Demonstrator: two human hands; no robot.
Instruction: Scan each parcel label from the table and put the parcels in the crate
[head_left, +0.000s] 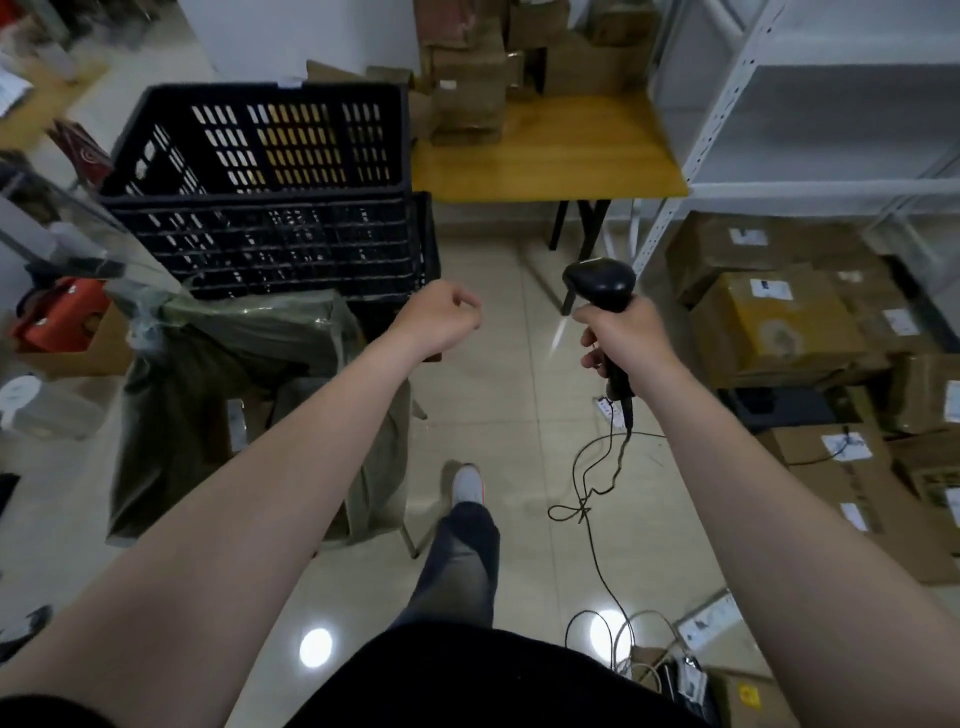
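A black slatted crate (260, 208) stands at the upper left, on top of another black crate. Brown cardboard parcels (467, 104) are stacked at the far end of a wooden table (571, 156) to the right of the crate. My right hand (623, 338) grips a black handheld barcode scanner (602, 280) by its handle, head pointing forward, its cable (597, 467) hanging to the floor. My left hand (441, 322) hovers in front of the crate with fingers curled and nothing in it.
White metal shelving (805, 130) stands at the right, with many labelled cardboard boxes (769, 322) piled under and before it. A chair draped in olive cloth (234, 389) sits left of my legs. More boxes, a red bag (57, 317) and clutter line the left side.
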